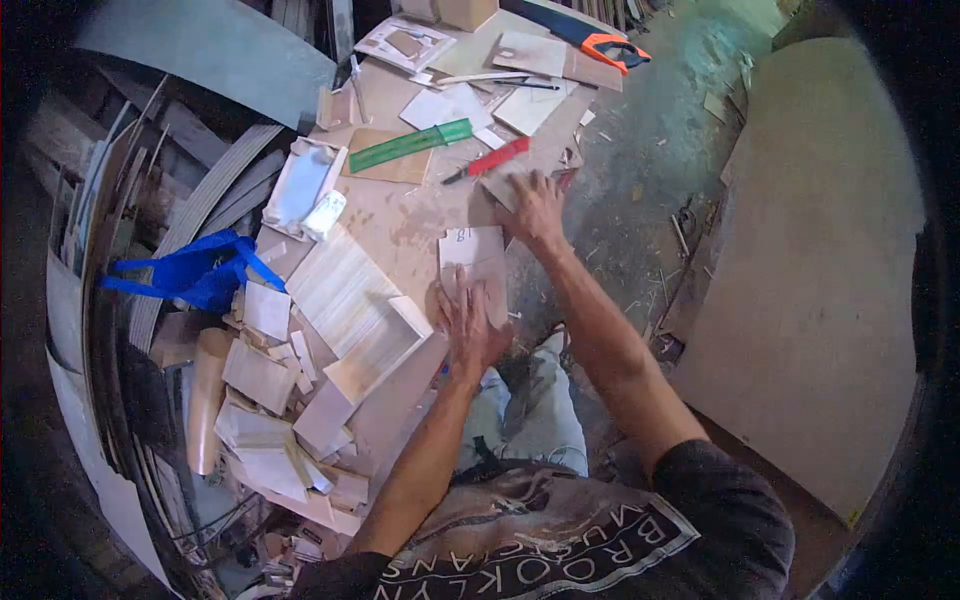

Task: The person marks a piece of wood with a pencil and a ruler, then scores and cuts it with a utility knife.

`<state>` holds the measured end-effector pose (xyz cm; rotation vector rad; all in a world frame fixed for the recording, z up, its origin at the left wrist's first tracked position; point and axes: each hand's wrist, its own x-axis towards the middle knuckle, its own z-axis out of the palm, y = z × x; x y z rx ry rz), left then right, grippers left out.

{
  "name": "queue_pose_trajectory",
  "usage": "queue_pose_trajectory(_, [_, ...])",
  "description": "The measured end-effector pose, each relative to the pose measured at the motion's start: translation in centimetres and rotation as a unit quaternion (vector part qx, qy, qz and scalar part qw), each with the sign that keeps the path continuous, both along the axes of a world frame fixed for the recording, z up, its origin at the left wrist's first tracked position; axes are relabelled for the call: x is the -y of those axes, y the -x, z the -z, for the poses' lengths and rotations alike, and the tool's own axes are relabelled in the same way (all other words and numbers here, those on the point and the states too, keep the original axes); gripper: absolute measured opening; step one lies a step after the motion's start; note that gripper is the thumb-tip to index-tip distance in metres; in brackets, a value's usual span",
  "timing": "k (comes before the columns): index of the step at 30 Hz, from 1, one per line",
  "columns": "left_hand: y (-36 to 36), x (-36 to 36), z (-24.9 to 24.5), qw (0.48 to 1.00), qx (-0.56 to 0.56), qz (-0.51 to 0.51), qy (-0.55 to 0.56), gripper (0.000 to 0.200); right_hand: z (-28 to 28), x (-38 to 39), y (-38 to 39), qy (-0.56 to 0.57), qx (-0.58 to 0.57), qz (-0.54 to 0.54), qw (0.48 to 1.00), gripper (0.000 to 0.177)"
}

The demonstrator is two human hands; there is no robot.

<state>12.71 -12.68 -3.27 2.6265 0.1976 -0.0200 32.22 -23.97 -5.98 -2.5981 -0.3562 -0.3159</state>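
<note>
My left hand [470, 325] lies with its fingers spread on a thin wooden board [472, 243] that has handwritten marks near its far end. Farther out, by the table's right edge, my right hand [538, 212] has its fingers bent over a small flat wooden piece [497, 190], part of which the hand hides. Just beyond that piece lies a red-handled cutter knife [498, 157] with a dark tip. A green transparent ruler [410, 146] rests to the left of the knife on a brown sheet.
A wooden tray-like piece [345, 300] and many offcuts [262, 375] cover the table's left side. A blue bag [190, 272] hangs over that edge. At the far end lies a saw with an orange-black handle [615, 50]. A large plywood sheet [810, 270] stands at right.
</note>
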Motion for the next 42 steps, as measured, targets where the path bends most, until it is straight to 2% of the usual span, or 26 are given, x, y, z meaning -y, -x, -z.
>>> queue_pose_trajectory(2, [-0.3,0.1,0.3,0.999,0.014,0.036,-0.035,0.089,0.4,-0.5,-3.1,0.011,0.004,-0.031,0.999,0.057])
queue_pose_trajectory(4, [-1.5,0.2,0.2,0.998,0.01,0.053,-0.031,0.087,-2.6,-0.8,-5.0,0.09,-0.105,-0.102,0.985,0.062])
queue_pose_trajectory(6, [-3.7,0.2,-0.3,0.996,0.018,0.078,-0.027,0.086,-5.6,0.6,-3.6,0.068,-0.126,-0.088,0.986,0.064])
queue_pose_trajectory(8, [-5.9,0.3,-1.0,0.99,-0.046,0.122,-0.05,0.081,-6.4,2.7,-1.3,0.05,-0.141,-0.068,0.986,0.066])
queue_pose_trajectory(9, [-6.8,0.5,-1.4,0.989,-0.042,0.132,-0.047,0.081,-5.6,4.7,0.1,-0.148,-0.162,-0.072,0.973,0.064])
queue_pose_trajectory(10, [-7.4,0.5,-1.7,0.988,-0.05,0.134,-0.063,0.075,-4.8,6.4,1.7,-0.343,-0.175,-0.074,0.92,0.063])
queue_pose_trajectory(11, [-8.1,0.3,-1.8,0.986,-0.059,0.136,-0.08,0.068,-4.4,7.8,3.7,-0.463,-0.251,-0.003,0.85,0.06])
queue_pose_trajectory(12, [-8.9,-0.2,-1.3,0.984,-0.058,0.145,-0.081,0.068,-3.9,8.7,5.8,-0.572,-0.318,0.067,0.753,0.058])
queue_pose_trajectory(13, [-10.0,-1.0,-0.3,0.984,-0.015,0.158,-0.076,0.062,-2.0,8.6,7.4,-0.577,-0.312,0.073,0.751,0.058])
queue_pose_trajectory(15, [-12.9,-1.3,1.2,0.979,0.072,0.178,-0.064,0.05,2.3,7.9,9.7,-0.594,-0.229,0.182,0.749,0.059])
queue_pose_trajectory(16, [-13.5,-0.9,1.0,0.977,0.072,0.187,-0.065,0.05,2.2,7.1,10.3,-0.598,-0.224,0.188,0.746,0.059])
queue_pose_trajectory(18, [-15.2,-0.2,0.6,0.961,0.048,0.226,-0.154,0.052,2.0,4.9,10.1,-0.609,-0.238,0.19,0.732,0.06])
queue_pose_trajectory(19, [-15.6,0.0,0.9,0.958,0.048,0.235,-0.154,0.052,2.2,4.1,9.2,-0.612,-0.234,0.196,0.73,0.06])
queue_pose_trajectory(21, [-15.6,-0.1,1.3,0.949,0.067,0.24,-0.194,0.053,2.7,2.8,6.9,-0.617,-0.235,0.16,0.734,0.056])
queue_pose_trajectory(24, [-16.1,-0.1,0.5,0.946,0.046,0.256,-0.195,0.055,0.8,2.4,5.0,-0.609,-0.234,0.168,0.739,0.054])
queue_pose_trajectory(25, [-16.0,-0.2,0.6,0.946,0.039,0.259,-0.192,0.055,2.0,1.7,6.4,-0.587,-0.191,0.165,0.77,0.056])
queue_pose_trajectory(28, [-16.5,-0.2,0.3,0.95,0.03,0.245,-0.191,0.057,2.1,0.7,14.2,-0.566,-0.259,0.165,0.765,0.056])
queue_pose_trajectory(32, [-17.0,-0.1,1.1,0.956,0.025,0.239,-0.17,0.059,1.3,2.3,6.2,-0.557,-0.264,0.153,0.773,0.055])
queue_pose_trajectory(34, [-16.6,-0.3,1.1,0.955,0.015,0.243,-0.17,0.059,1.4,2.3,3.5,-0.602,-0.216,0.132,0.758,0.054])
queue_pose_trajectory(35, [-17.2,-0.2,1.1,0.956,0.022,0.24,-0.166,0.059,1.7,2.0,5.2,-0.548,-0.195,0.144,0.801,0.055])
queue_pose_trajectory(38, [-16.8,-0.1,1.1,0.959,-0.012,0.24,-0.148,0.06,0.8,1.8,7.1,-0.52,-0.222,0.154,0.81,0.055])
queue_pose_trajectory(39, [-16.4,-0.2,1.1,0.959,-0.009,0.241,-0.151,0.059,1.9,2.4,5.3,-0.559,-0.253,0.15,0.776,0.057])
queue_pose_trajectory(40, [-16.6,-0.3,1.1,0.959,0.002,0.234,-0.157,0.059,1.8,2.6,4.7,-0.556,-0.255,0.149,0.777,0.057])
queue_pose_trajectory(42, [-16.6,-0.6,1.1,0.96,0.01,0.239,-0.146,0.059,1.4,2.4,3.4,-0.599,-0.27,0.148,0.739,0.058])
